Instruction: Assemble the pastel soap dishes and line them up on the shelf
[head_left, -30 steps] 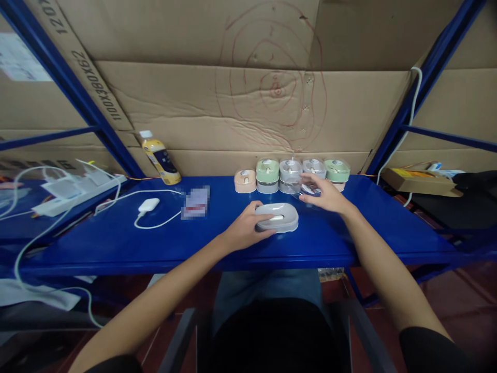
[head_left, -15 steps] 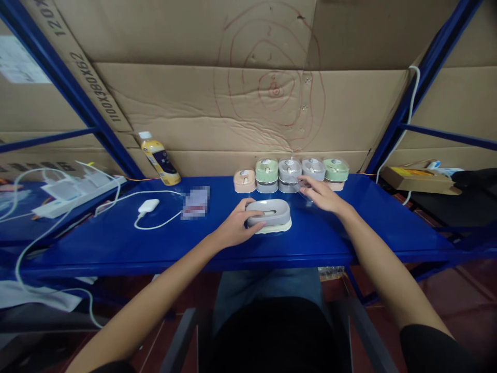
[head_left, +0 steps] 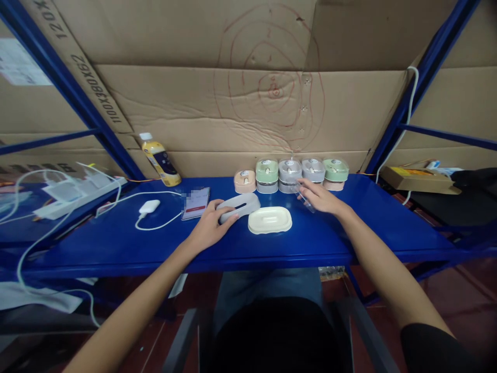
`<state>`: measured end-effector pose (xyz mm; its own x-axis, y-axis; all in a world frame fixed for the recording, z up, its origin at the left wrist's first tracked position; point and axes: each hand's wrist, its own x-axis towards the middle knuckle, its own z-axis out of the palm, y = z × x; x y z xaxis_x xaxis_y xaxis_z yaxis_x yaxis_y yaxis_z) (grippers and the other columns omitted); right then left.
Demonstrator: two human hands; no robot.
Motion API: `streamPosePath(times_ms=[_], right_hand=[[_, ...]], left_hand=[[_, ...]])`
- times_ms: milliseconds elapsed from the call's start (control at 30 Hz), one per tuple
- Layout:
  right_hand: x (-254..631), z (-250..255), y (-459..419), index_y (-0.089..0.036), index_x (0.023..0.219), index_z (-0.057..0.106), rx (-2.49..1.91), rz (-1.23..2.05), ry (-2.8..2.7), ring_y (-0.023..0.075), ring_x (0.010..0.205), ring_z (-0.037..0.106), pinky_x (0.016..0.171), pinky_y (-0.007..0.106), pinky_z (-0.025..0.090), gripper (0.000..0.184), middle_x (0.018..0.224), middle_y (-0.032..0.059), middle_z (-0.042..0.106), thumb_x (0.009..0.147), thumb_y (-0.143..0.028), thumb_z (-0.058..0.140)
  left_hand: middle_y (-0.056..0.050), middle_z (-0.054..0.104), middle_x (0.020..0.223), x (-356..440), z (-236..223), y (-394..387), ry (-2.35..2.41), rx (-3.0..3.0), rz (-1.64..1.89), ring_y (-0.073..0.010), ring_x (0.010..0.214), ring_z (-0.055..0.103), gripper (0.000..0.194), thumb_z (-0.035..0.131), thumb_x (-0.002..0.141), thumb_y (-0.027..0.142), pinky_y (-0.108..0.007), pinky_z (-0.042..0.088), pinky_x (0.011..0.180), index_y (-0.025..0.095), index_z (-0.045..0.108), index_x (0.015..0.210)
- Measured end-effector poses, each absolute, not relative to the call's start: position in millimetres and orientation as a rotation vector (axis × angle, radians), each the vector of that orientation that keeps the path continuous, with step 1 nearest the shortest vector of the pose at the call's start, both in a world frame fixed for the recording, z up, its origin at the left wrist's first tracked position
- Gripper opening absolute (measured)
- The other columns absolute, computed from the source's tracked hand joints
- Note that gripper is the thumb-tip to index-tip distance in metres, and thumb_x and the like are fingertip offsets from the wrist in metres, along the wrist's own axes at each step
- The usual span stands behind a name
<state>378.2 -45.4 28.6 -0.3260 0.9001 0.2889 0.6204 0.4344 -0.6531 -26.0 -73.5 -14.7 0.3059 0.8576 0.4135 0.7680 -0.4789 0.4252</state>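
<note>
My left hand (head_left: 213, 224) is closed on a grey oval tray with a slot in its middle (head_left: 248, 202), held left of a cream oval base (head_left: 269, 219) that lies on the blue table. Between the fingers of my right hand (head_left: 319, 197) is a clear plastic lid (head_left: 306, 203), hard to make out against the table. Just behind that hand stands a row of small lidded boxes: a peach one (head_left: 245, 181), a green one on grey (head_left: 267, 171), grey ones (head_left: 290, 170) and a green one on peach (head_left: 336, 170).
A phone (head_left: 196, 202) lies left of my left hand, its cable running to a white charger (head_left: 149, 206). Farther back stands a yellow drink bottle (head_left: 160, 159). A power strip (head_left: 79, 194) and a cardboard box (head_left: 421, 181) sit at the sides. Cardboard (head_left: 174, 114) walls the back.
My left hand has lifted the grey tray off the cream base and moved it left, uncovering the base. My right hand, with the clear lid, has shifted only slightly.
</note>
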Motion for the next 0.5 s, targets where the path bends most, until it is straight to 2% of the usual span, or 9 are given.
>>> streamPosePath(times_ms=[167,333,500], right_hand=[[377.9,28.3,-44.5,-0.018,0.156,0.056,-1.222,0.459,-2.081,0.0327,0.104,0.077,0.100,0.055,0.061,0.068,0.121,0.0159,0.080,0.105,-0.063,0.050],[376.2,26.8,-45.8,-0.019,0.157,0.056,-1.192,0.459,-2.070,0.0344,0.113,0.076,0.100,0.054,0.062,0.069,0.130,0.0177,0.078,0.104,-0.063,0.054],[361.8,26.1,-55.3,-0.024,0.156,0.057,-1.051,0.385,-2.115,0.0360,0.127,0.072,0.104,0.056,0.060,0.065,0.148,0.0167,0.072,0.102,-0.059,0.061]], left_hand=[[-0.015,0.052,0.151,14.4,-8.8,-85.0,1.306,2.496,0.880,-0.0357,0.146,0.057,0.047,0.059,0.107,0.054,-0.055,0.044,0.130,0.020,0.078,0.135],[-0.015,0.046,0.161,51.0,-7.5,-89.3,1.153,2.507,0.749,-0.0367,0.152,0.053,0.048,0.064,0.106,0.051,-0.054,0.042,0.133,0.023,0.074,0.143],[-0.015,0.055,0.157,52.8,-9.3,-87.3,1.044,2.468,0.776,-0.0357,0.148,0.058,0.060,0.078,0.096,0.048,-0.054,0.045,0.131,0.022,0.064,0.149]])
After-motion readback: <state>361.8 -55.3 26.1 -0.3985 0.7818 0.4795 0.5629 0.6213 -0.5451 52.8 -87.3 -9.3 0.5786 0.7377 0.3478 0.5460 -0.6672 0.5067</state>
